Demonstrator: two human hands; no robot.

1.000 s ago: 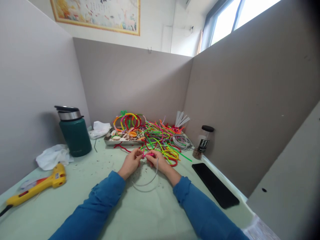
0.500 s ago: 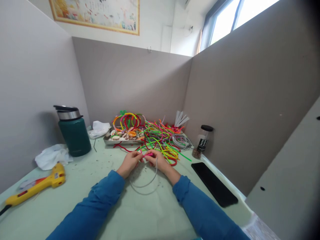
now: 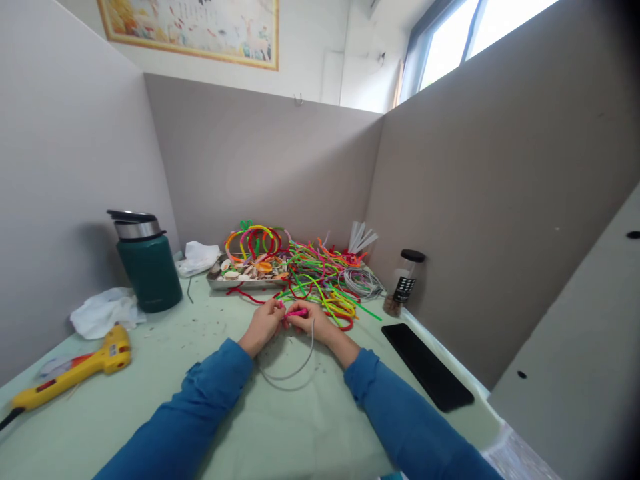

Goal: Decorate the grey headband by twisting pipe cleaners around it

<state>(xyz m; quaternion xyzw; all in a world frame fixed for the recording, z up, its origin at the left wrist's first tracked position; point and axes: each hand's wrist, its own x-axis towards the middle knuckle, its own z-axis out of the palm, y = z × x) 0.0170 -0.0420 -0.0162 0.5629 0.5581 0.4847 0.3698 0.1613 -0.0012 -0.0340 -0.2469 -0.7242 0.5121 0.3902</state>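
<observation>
Left hand (image 3: pixel 264 325), right hand (image 3: pixel 311 320) pinch pink strand (image 3: pixel 301 313) together; step appears to be twisting; next calls for steady grip.

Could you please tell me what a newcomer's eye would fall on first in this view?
Probably the heap of brightly coloured strands at the back of the table, beside a metal tray. Next, the left hand and right hand in the middle, holding a bright pink piece between them. On the left, the yellow glue gun stands out, with a dark green bottle farther back.
</observation>
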